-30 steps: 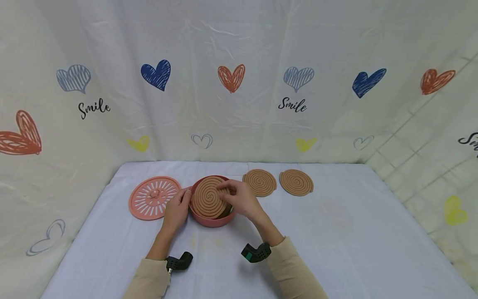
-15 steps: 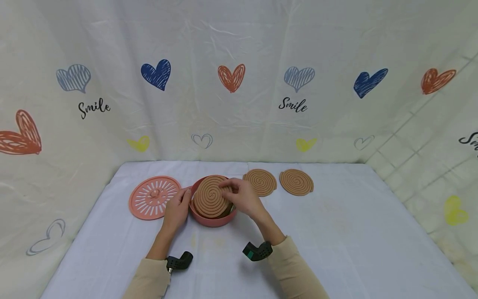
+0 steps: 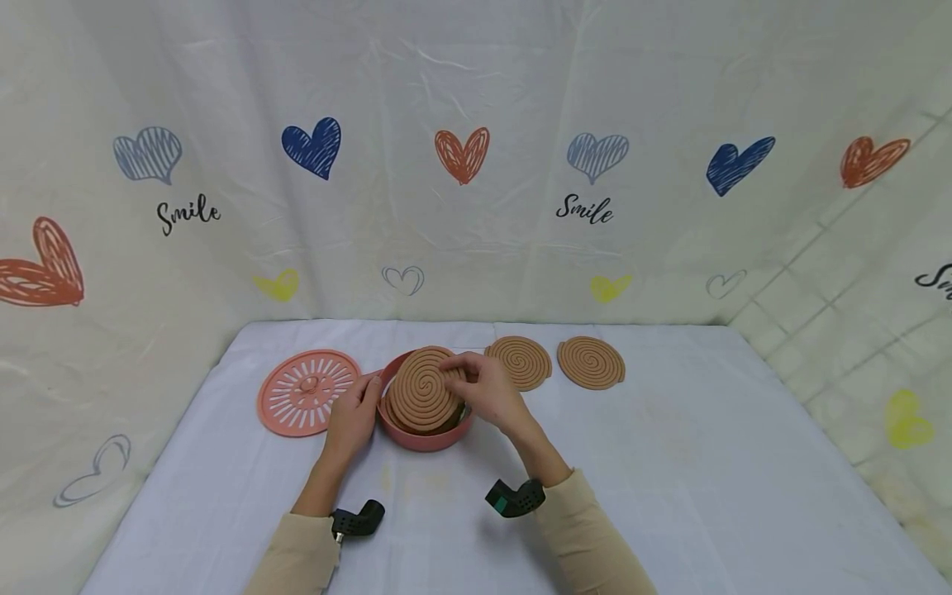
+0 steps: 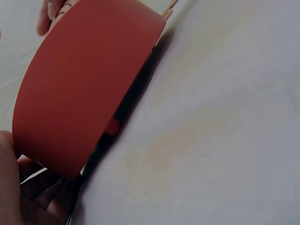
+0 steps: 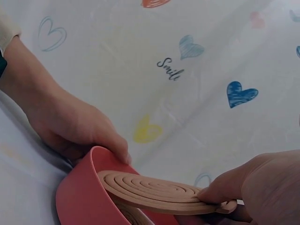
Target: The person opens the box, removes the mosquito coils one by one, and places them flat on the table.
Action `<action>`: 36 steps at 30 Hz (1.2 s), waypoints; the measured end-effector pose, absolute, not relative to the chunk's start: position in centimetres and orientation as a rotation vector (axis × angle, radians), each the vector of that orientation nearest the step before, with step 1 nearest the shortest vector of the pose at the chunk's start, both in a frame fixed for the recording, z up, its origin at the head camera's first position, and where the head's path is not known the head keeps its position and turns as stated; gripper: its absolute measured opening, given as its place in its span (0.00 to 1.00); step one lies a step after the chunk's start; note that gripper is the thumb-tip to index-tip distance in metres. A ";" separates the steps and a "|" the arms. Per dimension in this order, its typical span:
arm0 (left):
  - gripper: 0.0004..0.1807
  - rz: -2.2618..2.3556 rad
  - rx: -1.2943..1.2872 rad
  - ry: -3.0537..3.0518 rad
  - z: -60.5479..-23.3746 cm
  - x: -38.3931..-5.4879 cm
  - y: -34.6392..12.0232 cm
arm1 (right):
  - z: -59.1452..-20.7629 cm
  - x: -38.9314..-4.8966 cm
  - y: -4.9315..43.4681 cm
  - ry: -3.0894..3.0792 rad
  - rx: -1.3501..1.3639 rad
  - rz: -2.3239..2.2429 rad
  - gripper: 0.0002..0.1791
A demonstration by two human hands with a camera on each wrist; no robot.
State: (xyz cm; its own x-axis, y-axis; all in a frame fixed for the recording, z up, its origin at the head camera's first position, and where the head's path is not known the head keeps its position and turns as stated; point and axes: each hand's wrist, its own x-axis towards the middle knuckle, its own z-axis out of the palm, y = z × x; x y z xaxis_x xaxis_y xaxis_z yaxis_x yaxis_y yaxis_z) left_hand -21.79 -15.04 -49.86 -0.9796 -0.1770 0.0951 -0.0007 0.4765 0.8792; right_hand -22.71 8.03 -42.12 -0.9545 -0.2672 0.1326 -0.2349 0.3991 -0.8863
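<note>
A brown mosquito coil [image 3: 426, 390] slants over the round red mosquito coil holder [image 3: 422, 442], partly inside its rim. My right hand [image 3: 487, 392] pinches the coil's right edge between thumb and fingers. In the right wrist view, the coil's far edge lies inside the holder wall [image 5: 84, 197], and part of another coil [image 5: 133, 215] shows beneath it. At the holder's left side my left hand [image 3: 353, 419] grips the rim with the thumb on top. Seen from the left wrist, its fingers [image 4: 47, 197] reach under the holder.
A pink slotted lid [image 3: 308, 393] lies on the white-covered table left of the holder. Two more coils, one behind my right hand [image 3: 519, 364] and another farther right [image 3: 591, 363], lie flat. A patterned curtain [image 3: 513, 248] hangs behind the table.
My right hand has shifted slightly right and away from me with the mosquito coil, whose right side is lifted. My left hand stays in place on the holder.
</note>
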 end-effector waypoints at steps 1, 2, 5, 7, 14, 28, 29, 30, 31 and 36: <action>0.27 -1.518 0.154 -2.548 -49.9 -21.8 -15.0 | -42.1 -22.7 8.0 2.602 -0.464 -1.640 0.11; 0.27 -1.520 0.156 -2.548 -49.9 -21.8 -15.0 | -42.1 -22.7 8.0 2.601 -0.465 -1.642 0.11; 0.27 -1.517 0.156 -2.549 -49.8 -21.8 -15.0 | -42.1 -22.8 8.1 2.602 -0.466 -1.642 0.11; 0.27 -1.515 0.157 -2.547 -49.8 -21.8 -15.0 | -42.1 -22.8 8.1 2.599 -0.468 -1.643 0.12; 0.27 -1.517 0.160 -2.551 -49.8 -21.7 -15.0 | -42.1 -22.8 8.0 2.592 -0.463 -1.649 0.11; 0.27 -1.516 0.167 -2.555 -49.8 -21.8 -15.0 | -41.6 -22.7 8.2 2.595 -0.445 -1.641 0.12; 0.27 -1.516 0.166 -2.556 -49.8 -21.8 -15.0 | -41.6 -22.7 8.3 2.593 -0.440 -1.643 0.12; 0.27 -1.517 0.165 -2.556 -49.8 -21.8 -15.0 | -41.5 -22.7 8.3 2.593 -0.439 -1.644 0.12; 0.27 -1.516 0.164 -2.557 -49.8 -21.8 -15.0 | -41.4 -22.7 8.4 2.594 -0.438 -1.644 0.12; 0.26 -1.508 0.167 -2.561 -49.8 -21.7 -15.0 | -41.2 -22.7 8.6 2.593 -0.447 -1.659 0.12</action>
State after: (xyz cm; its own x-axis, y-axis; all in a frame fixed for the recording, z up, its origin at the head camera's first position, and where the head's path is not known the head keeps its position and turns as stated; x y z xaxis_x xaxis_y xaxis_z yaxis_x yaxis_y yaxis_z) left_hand -21.69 -15.00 -49.78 -0.9802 -0.1789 0.0850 -0.0124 0.4838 0.8751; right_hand -22.68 8.63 -41.24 -0.9583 -0.2557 0.1277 -0.2232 0.3900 -0.8934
